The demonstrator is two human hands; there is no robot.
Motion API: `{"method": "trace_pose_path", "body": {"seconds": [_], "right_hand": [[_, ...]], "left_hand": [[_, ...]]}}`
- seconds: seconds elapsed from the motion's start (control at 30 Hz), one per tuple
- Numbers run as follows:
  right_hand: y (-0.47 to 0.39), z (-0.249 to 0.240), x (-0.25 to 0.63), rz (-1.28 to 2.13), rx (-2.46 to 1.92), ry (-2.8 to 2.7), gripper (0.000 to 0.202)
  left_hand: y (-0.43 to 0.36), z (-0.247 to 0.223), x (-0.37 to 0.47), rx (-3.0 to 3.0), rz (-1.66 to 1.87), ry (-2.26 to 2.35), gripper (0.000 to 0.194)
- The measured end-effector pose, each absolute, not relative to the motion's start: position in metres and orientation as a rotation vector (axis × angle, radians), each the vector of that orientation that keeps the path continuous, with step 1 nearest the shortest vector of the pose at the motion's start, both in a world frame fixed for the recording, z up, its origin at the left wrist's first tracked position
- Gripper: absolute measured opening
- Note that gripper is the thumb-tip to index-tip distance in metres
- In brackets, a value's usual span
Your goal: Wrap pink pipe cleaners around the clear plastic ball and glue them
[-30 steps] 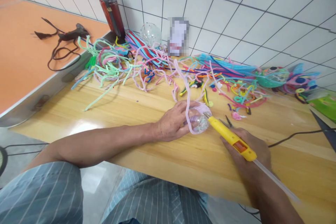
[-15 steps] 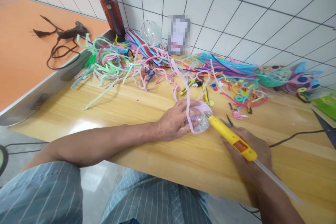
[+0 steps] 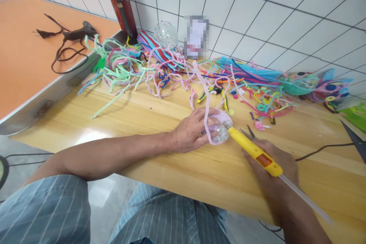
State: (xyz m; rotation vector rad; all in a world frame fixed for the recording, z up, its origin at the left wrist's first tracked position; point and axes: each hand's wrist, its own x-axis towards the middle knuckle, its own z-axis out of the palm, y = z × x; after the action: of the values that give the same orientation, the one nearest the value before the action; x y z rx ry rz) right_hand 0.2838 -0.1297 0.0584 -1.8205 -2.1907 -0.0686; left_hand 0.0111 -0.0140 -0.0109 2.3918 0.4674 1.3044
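My left hand (image 3: pixel 190 131) is wrapped round a clear ball (image 3: pixel 221 132) that is partly covered with pale purple fuzzy stems (image 3: pixel 207 122). One long stem rises from the ball toward the wall. In my right hand (image 3: pixel 276 160) is a yellow glue gun (image 3: pixel 253 150), its metal tip at the ball's right side and a clear glue stick poking out of its back. Dark pointed blades, perhaps of scissors or tweezers (image 3: pixel 251 132), show beside the gun, also at my right hand; the rest of them is hidden.
Tangled coloured stems (image 3: pixel 122 70) and blue bundles (image 3: pixel 248 70) line the wall. Behind them stand a red thermos (image 3: pixel 121 5), a clear ball (image 3: pixel 166 34) and a phone (image 3: pixel 196 38). Yellow-and-black pliers (image 3: pixel 225 101) lie mid-table. A black cable (image 3: pixel 323 147) runs off right.
The view has shifted very slightly. Both hands keep their hold, and the glue gun's tip stays at the ball.
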Motion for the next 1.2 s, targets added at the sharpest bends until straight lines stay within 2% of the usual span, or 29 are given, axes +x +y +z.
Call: {"method": "trace_pose_path", "body": {"seconds": [0.13, 0.33, 1.2], "right_hand": [[-0.1305, 0.0568, 0.2837, -0.109, -1.868, -2.146, 0.021], [-0.1296, 0.0555, 0.2822, -0.084, -1.713, -2.169, 0.022], [-0.1300, 0.0512, 0.2852, 0.051, -1.902, -2.039, 0.026]], "left_hand": [[-0.0146, -0.0113, 0.0103, 2.381, 1.284, 0.468, 0.030], [-0.0146, -0.0121, 0.0110, 2.379, 1.310, 0.460, 0.029], [-0.0132, -0.0162, 0.0128, 2.327, 1.304, 0.456, 0.032]]}}
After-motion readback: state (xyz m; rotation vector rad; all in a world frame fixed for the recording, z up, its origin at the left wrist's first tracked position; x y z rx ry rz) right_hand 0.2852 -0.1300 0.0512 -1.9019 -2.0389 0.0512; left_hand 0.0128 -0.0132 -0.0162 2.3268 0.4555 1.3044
